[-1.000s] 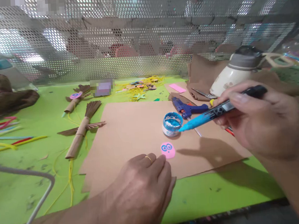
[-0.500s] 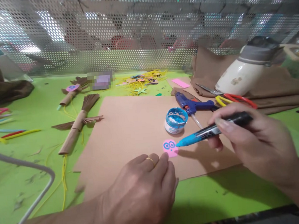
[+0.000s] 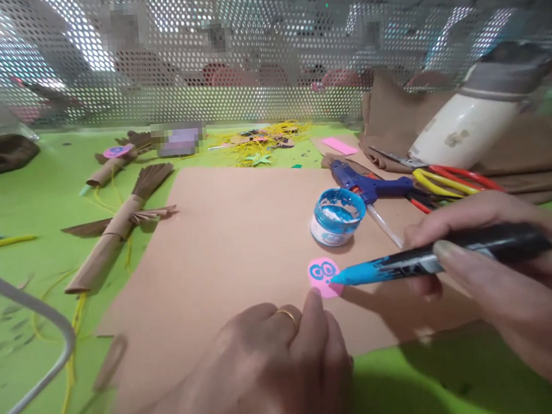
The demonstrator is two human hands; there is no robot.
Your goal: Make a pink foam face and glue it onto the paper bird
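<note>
A small pink paper circle (image 3: 329, 288) lies on a brown paper sheet (image 3: 221, 236), with two blue rings like eyes and a dot below. My left hand (image 3: 277, 358), a gold ring on one finger, has its fingers bent and together. One fingertip presses the lower edge of the circle. In my right hand (image 3: 502, 273) is a black marker (image 3: 477, 249) with a blue tapered front end. Its tip meets the right part of the circle. Just behind stands an open jar of blue paint (image 3: 336, 218), blue smeared around its rim.
A blue glue gun (image 3: 373, 186), scissors (image 3: 448, 179) and a white bottle (image 3: 468, 118) stand or lie at right. Brown paper figures (image 3: 121, 227) with yellow strings lie left, near a grey cable (image 3: 59, 310). Yellow shreds (image 3: 271, 141) sit before a perforated screen (image 3: 246, 57).
The view has come closer and shifted slightly. The marker tip has moved from the circle's right edge a little lower and inward. My left fingertip still presses the circle.
</note>
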